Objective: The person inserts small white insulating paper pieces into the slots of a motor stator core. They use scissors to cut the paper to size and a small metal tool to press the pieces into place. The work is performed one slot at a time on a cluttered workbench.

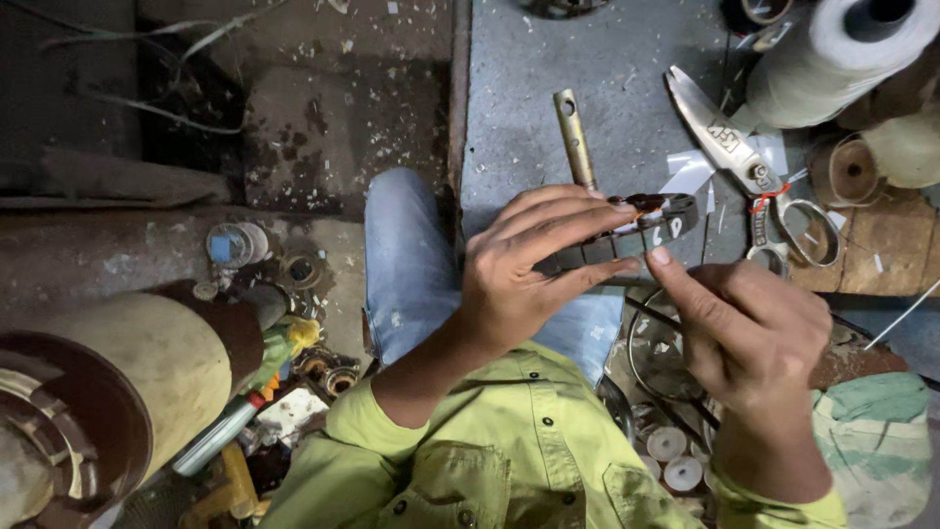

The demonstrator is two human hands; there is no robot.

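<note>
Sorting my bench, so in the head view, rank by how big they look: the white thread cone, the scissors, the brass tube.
1. white thread cone, partly cut off
2. scissors
3. brass tube, partly hidden behind the left hand

Bare grey mat (519, 108) ahead passable; scissors (749, 167), thread cone (832, 59) crowd right

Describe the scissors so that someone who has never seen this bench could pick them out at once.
Start at the grey bench top, upper right, beside the big spool of pale thread. The scissors lie flat there, blades pointing up-left, loop handles toward the person's right hand. They are the only bright steel tool there, with a bit of red cord at the handles; the brass tube to their left is a plain rod.
</note>
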